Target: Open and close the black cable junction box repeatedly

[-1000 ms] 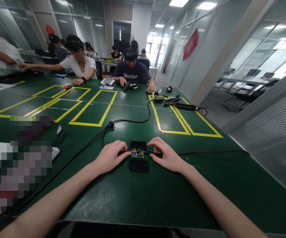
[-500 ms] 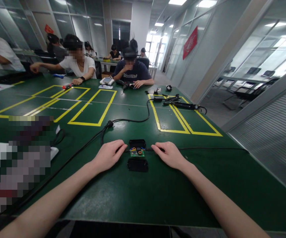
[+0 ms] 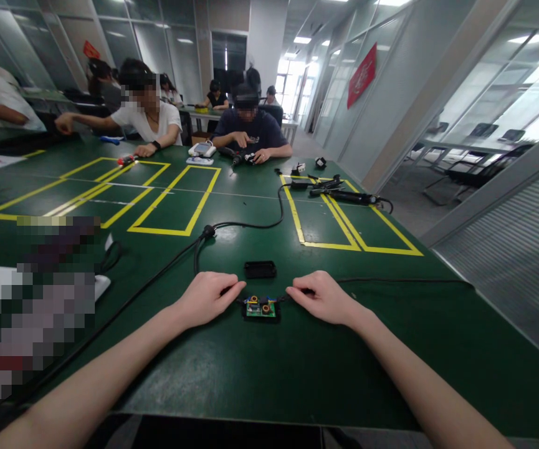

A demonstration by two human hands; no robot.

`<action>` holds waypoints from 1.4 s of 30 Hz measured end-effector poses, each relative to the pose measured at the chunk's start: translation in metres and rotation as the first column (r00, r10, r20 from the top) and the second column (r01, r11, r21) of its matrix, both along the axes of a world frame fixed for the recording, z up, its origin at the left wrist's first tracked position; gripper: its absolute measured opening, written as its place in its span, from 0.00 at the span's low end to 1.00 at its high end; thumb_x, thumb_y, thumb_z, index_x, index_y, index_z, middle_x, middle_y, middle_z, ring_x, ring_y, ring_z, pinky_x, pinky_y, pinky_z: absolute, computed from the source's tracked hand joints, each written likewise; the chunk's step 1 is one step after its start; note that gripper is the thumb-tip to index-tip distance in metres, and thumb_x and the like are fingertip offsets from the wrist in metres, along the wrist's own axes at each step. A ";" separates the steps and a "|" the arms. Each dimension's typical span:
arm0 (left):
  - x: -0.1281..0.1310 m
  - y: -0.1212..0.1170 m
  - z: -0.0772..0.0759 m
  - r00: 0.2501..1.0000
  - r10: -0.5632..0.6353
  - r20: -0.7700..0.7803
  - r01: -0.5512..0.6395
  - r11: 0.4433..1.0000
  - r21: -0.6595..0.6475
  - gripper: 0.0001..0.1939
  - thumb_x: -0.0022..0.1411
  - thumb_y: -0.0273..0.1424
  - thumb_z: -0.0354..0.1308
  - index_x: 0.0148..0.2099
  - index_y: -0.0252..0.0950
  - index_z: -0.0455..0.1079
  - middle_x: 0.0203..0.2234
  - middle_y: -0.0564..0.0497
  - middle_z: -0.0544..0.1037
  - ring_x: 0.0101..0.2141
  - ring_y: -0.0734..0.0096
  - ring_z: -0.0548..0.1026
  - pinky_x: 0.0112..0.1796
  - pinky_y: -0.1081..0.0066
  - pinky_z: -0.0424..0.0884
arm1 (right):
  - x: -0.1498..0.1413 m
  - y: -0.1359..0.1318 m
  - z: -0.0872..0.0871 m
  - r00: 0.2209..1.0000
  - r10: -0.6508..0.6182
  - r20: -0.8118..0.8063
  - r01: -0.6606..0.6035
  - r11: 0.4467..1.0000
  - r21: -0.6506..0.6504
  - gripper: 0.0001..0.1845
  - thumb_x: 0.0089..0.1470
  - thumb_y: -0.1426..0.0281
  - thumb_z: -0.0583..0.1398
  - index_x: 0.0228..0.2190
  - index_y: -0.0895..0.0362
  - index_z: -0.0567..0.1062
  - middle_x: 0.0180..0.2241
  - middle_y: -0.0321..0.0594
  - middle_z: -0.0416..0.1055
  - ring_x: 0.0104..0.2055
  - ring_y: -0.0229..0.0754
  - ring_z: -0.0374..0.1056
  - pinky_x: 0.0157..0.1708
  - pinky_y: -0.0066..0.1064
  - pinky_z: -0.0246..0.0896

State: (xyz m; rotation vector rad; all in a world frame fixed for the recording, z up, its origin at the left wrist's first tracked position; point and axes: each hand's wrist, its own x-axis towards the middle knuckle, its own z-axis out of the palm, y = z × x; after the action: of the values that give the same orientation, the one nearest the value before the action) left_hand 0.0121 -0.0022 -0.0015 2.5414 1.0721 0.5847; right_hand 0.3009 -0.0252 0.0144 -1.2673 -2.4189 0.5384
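A small green circuit board (image 3: 260, 308) with copper coils lies over the nearer black plastic case half (image 3: 262, 320); whether it is fully seated I cannot tell. Black cables leave the board on both sides. My left hand (image 3: 210, 298) is closed in a pinch on the cable at the board's left end. My right hand (image 3: 320, 295) pinches the cable (image 3: 391, 280) on the other side, which runs on to the right across the table. Just beyond the board, the other black case half (image 3: 260, 269) lies with its hollow side up.
A black cable (image 3: 166, 269) with a knot crosses the green table (image 3: 232, 380) on my left. Black tools (image 3: 351, 197) lie on yellow tape outlines at the far right. Across the table sit a person in dark clothes (image 3: 273, 132) and one in white (image 3: 169, 121).
Both hands have drawn the circuit board toward me by its cables, from between the two case halves to over the nearer half. The farther half is now fully visible.
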 end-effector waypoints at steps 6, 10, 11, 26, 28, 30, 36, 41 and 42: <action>0.001 -0.002 -0.003 0.998 -0.023 -0.062 0.025 0.999 0.025 0.25 0.77 0.39 0.44 0.25 0.37 0.61 0.19 0.55 0.67 0.21 0.72 0.66 0.28 0.72 0.55 | -0.001 0.000 0.001 0.999 -0.006 0.046 0.007 0.999 -0.035 0.24 0.65 0.60 0.53 0.18 0.55 0.61 0.17 0.31 0.57 0.20 0.34 0.52 0.27 0.30 0.45; 0.001 0.001 -0.005 0.993 0.047 -0.104 -0.038 0.995 0.088 0.25 0.77 0.39 0.44 0.26 0.37 0.63 0.20 0.54 0.70 0.24 0.71 0.69 0.28 0.72 0.56 | -0.002 0.001 0.001 0.996 -0.056 0.071 0.057 0.998 -0.021 0.24 0.66 0.60 0.54 0.19 0.55 0.65 0.17 0.33 0.61 0.20 0.35 0.56 0.28 0.31 0.47; 0.001 0.001 -0.005 0.991 0.069 -0.112 -0.057 0.993 0.103 0.25 0.77 0.38 0.44 0.27 0.37 0.64 0.20 0.54 0.71 0.24 0.71 0.70 0.28 0.72 0.57 | -0.002 0.002 0.001 0.995 -0.067 0.072 0.068 0.998 -0.016 0.25 0.66 0.60 0.54 0.19 0.55 0.66 0.18 0.33 0.62 0.20 0.36 0.57 0.28 0.31 0.47; 0.004 0.002 -0.010 0.977 0.113 -0.180 -0.090 0.987 0.136 0.25 0.79 0.38 0.44 0.29 0.37 0.68 0.22 0.52 0.74 0.27 0.68 0.74 0.30 0.72 0.61 | -0.005 0.004 -0.010 0.987 -0.040 -0.156 0.025 0.995 -0.098 0.10 0.60 0.70 0.61 0.29 0.56 0.80 0.25 0.36 0.75 0.25 0.36 0.66 0.29 0.29 0.58; 0.004 0.002 -0.009 0.977 0.120 -0.177 -0.099 0.987 0.123 0.25 0.78 0.39 0.44 0.28 0.37 0.67 0.22 0.52 0.74 0.26 0.68 0.73 0.30 0.72 0.60 | -0.006 0.005 -0.011 0.981 -0.030 -0.192 0.008 0.994 -0.113 0.09 0.60 0.71 0.61 0.29 0.56 0.80 0.27 0.36 0.75 0.25 0.36 0.65 0.29 0.29 0.59; 0.004 0.002 -0.009 0.975 0.128 -0.182 -0.108 0.987 0.117 0.25 0.78 0.39 0.44 0.28 0.37 0.68 0.22 0.52 0.74 0.26 0.68 0.73 0.30 0.71 0.59 | -0.006 0.005 -0.011 0.977 -0.014 -0.212 -0.017 0.990 -0.141 0.10 0.61 0.71 0.60 0.31 0.56 0.81 0.30 0.38 0.76 0.27 0.37 0.67 0.29 0.29 0.60; 0.005 0.001 -0.009 0.972 0.134 -0.195 -0.111 0.986 0.124 0.26 0.78 0.39 0.42 0.29 0.38 0.69 0.22 0.52 0.74 0.26 0.68 0.72 0.29 0.71 0.58 | -0.007 0.005 -0.008 0.981 0.013 -0.195 -0.048 0.984 -0.172 0.11 0.62 0.71 0.58 0.34 0.56 0.82 0.34 0.41 0.78 0.30 0.38 0.69 0.30 0.29 0.62; 0.004 0.003 -0.013 0.974 0.130 -0.186 -0.106 0.985 0.137 0.27 0.79 0.40 0.42 0.29 0.37 0.69 0.22 0.52 0.75 0.26 0.69 0.72 0.29 0.72 0.58 | -0.013 0.005 -0.016 0.995 -0.016 -0.103 0.010 0.998 -0.061 0.10 0.62 0.73 0.59 0.30 0.57 0.79 0.28 0.37 0.74 0.27 0.37 0.66 0.30 0.29 0.58; 0.004 0.003 -0.014 0.975 0.131 -0.179 -0.106 0.984 0.142 0.27 0.79 0.40 0.42 0.29 0.37 0.69 0.22 0.52 0.75 0.26 0.69 0.72 0.29 0.72 0.59 | -0.014 0.005 -0.017 0.996 -0.015 -0.088 0.011 0.999 -0.047 0.10 0.62 0.73 0.59 0.30 0.56 0.78 0.28 0.37 0.74 0.27 0.38 0.67 0.31 0.29 0.58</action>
State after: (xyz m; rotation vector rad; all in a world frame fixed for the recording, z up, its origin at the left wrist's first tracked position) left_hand 0.0163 0.0006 -0.0159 2.7047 1.2976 0.4660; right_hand 0.2867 -0.0199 -0.0029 -1.2501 -2.3361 0.6365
